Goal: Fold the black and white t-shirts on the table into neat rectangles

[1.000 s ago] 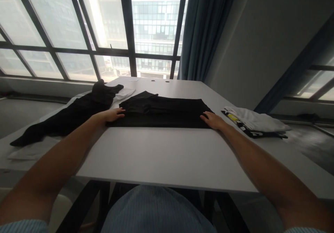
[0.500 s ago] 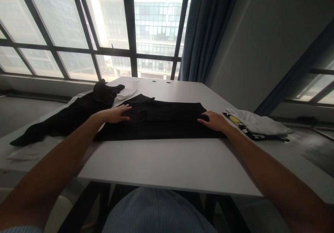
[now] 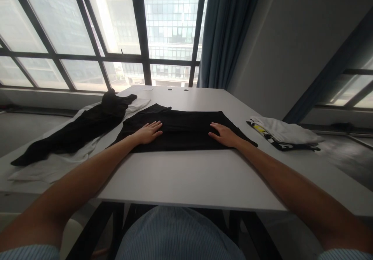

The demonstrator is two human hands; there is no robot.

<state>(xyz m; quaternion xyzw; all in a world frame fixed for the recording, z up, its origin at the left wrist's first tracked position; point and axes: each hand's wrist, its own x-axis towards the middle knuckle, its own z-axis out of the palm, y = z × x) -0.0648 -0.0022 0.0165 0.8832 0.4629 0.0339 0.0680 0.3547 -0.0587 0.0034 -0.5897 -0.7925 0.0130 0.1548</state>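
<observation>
Since approx. 1 s ago we slid both hands inward, left hand [image 3: 149, 132] & right hand [image 3: 223, 135] lying open, flat on the black garment [image 3: 183, 131], gripping nothing, so smoothing seemed underway.

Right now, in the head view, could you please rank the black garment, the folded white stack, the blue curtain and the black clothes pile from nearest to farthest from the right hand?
1. Black garment: flat under the right hand.
2. Folded white stack: right, on the table.
3. Black clothes pile: far left.
4. Blue curtain: behind the table, by the window.
</observation>
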